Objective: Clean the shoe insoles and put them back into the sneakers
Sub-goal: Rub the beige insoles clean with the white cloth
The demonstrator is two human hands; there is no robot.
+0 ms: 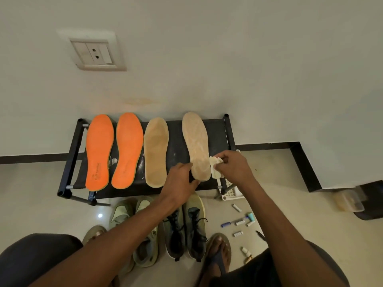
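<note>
Insoles lay in a row along the top of a low black rack (215, 129) set against the wall: two orange ones (99, 152) (127, 149) at the left, side by side, then a tan insole (156, 152), and further right, apart from it, a paler beige insole (196, 146) whose toe reached past the rack's back edge. The person's left hand (180, 184) gripped the heel end of that beige insole, fingers curled round its left edge. The right hand (234, 166) was just beside the insole's right edge, thumb and fingertips pinching a crumpled white wipe (215, 165) that touched the insole near the heel. On the tiled floor in front of the rack stood a pair of pale green sneakers (143, 230) and, to their right, a pair of dark grey sneakers (186, 226) with black laces, partly hidden under the left forearm. A white plastic basket (231, 192) sat at the rack's right front corner, with small tubes and markers (240, 221) scattered on the floor nearby. A wall socket (96, 53) was mounted above.
</note>
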